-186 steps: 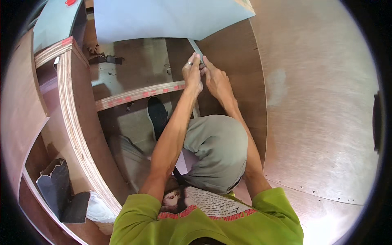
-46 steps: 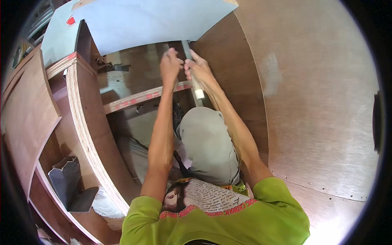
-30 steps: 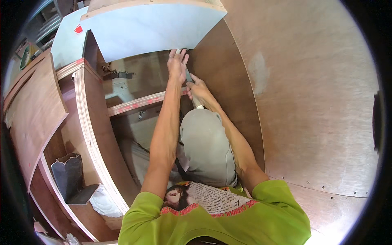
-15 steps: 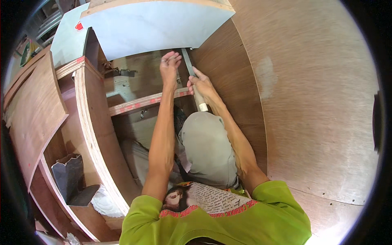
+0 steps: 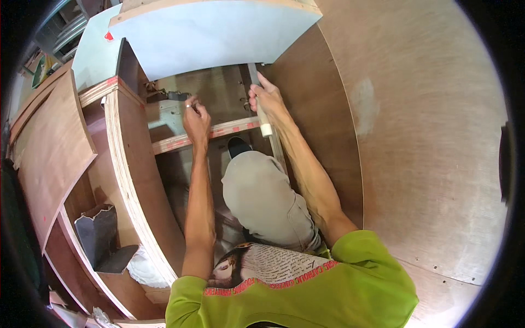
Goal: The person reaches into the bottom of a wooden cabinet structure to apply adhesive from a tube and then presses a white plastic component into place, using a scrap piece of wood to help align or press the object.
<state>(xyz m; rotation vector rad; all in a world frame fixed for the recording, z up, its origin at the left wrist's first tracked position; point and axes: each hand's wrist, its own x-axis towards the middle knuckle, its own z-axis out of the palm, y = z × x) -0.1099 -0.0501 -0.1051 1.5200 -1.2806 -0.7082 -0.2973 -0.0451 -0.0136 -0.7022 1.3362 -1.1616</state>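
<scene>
My right hand (image 5: 264, 94) grips a long, narrow grey tool with a cream cylindrical handle (image 5: 266, 129), angled along the inner brown plywood wall (image 5: 311, 93) and reaching up to the lower edge of a white-faced curved panel (image 5: 213, 38). My left hand (image 5: 195, 117) is apart from it, to its left, over the compartment above a red-marked plywood crosspiece (image 5: 175, 140). Its fingers are curled together; I cannot make out whether anything is between them. Torn dark scraps (image 5: 178, 96) lie behind that hand. My grey-trousered knee (image 5: 257, 191) is raised between my forearms.
A thick plywood upright (image 5: 123, 164) and a bent plywood sheet (image 5: 54, 147) stand at my left, with dark torn material (image 5: 95, 235) and white crumpled material (image 5: 143, 268) in the cubby. A large plywood surface (image 5: 426, 136) fills the right side. Metal pieces (image 5: 65, 35) sit beyond, upper left.
My left hand has left the panel's edge, moving down and leftward with fingers curling. My right hand has risen slightly with the tool. My knee has shifted left, exposing part of a dark shoe.
</scene>
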